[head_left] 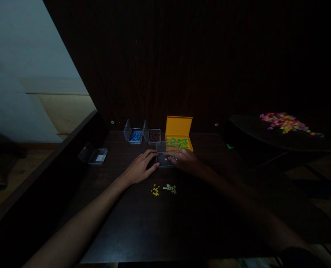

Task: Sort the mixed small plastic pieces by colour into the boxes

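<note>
A clear plastic box (161,165) with its lid raised lies between my two hands. My left hand (143,166) grips its left side, index finger at the far corner and thumb near the front one. My right hand (185,159) reaches over its right side, fingers bent inward; a tiny pale spot shows by the fingertips, too small to make out. One small whitish piece (166,159) rests inside the box. Closer to me on the dark table lie a group of small yellow pieces (155,191) and a group of cream pieces (171,188).
Behind stand open boxes of blue pieces (135,136) and dark red pieces (154,136), plus a yellow case (179,125) with green pieces. An open clear case (98,157) holds something white at left. Pink and yellow pieces (285,122) are heaped on a dark surface at right.
</note>
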Demonstrator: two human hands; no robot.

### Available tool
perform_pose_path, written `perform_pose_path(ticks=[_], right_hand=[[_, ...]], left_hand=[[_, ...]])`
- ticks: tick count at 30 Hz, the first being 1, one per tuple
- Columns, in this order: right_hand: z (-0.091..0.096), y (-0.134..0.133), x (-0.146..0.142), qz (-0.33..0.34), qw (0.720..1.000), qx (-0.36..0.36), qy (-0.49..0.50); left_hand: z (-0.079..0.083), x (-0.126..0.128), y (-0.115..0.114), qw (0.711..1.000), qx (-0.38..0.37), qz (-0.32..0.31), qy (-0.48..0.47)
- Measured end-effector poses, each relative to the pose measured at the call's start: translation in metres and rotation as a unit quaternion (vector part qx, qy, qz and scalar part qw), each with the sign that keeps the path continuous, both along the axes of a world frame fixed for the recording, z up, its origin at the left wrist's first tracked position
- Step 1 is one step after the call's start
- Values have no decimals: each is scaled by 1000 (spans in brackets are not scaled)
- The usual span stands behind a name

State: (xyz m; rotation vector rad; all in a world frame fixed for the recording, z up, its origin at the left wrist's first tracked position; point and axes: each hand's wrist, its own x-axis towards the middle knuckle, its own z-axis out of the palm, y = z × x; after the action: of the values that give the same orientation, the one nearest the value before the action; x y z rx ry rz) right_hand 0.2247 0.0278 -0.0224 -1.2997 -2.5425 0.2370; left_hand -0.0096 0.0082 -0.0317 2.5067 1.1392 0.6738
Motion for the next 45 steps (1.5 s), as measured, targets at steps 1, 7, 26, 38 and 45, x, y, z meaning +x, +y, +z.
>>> perform_pose_path(ticks=[1, 7, 26, 38, 45], right_hand=[[0, 0, 1, 5, 1000, 0, 4], [1, 0, 1, 63, 998, -4, 19], [-6, 3, -1, 16, 999, -6, 45], [-1, -4, -1, 24, 999, 40, -13], [8, -1, 2, 57, 997, 40, 38]], left_hand=[[0, 0, 0, 1000, 1, 1, 0], [-1, 0, 0, 1000, 6, -1, -2], [1, 1, 0, 1000, 3, -2, -1], [1, 1, -1, 1000, 3, -1, -4], [-1, 0, 0, 1000, 5, 1, -3]])
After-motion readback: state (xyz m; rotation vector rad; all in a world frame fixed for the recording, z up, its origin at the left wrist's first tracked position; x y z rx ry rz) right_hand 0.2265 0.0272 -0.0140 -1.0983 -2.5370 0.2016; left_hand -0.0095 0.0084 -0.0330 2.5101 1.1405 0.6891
